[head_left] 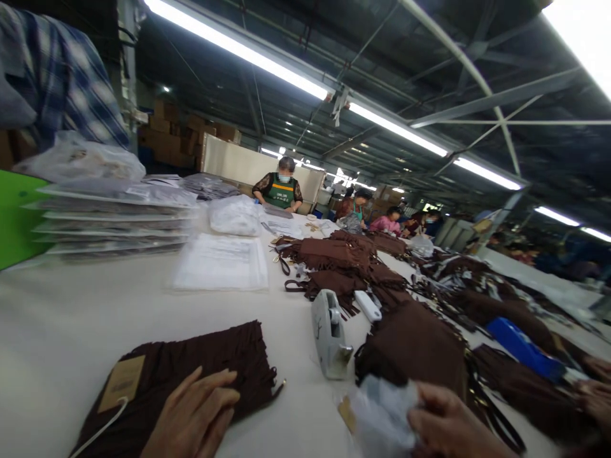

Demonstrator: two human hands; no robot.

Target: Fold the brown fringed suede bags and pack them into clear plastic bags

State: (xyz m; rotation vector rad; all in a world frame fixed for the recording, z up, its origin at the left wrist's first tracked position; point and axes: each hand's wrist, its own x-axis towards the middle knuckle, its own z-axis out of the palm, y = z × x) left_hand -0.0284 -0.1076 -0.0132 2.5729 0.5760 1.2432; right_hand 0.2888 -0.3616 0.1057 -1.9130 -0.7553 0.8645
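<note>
A dark brown fringed pouch [191,362] lies on the table in front of me, with a tan cardboard tag [121,381] on a white cord at its left end. My left hand [195,407] rests on top of this pouch, fingers stretched out. Just right of it, my right hand [443,416] pinches a crumpled piece of clear plastic [384,407], slightly blurred. Something tan [347,413] shows at the left edge of the plastic. Beyond that hand is a larger brown fringed bag [415,346] with a dark strap.
A grey tape dispenser [329,337] stands between the two bags, beside a white handheld object [368,306]. Brown fringed bags [329,253] pile up behind. Stacked plastic-wrapped packets [119,222] and clear sleeves [219,262] lie left. A blue object [525,350] and another person's hand [594,394] are right.
</note>
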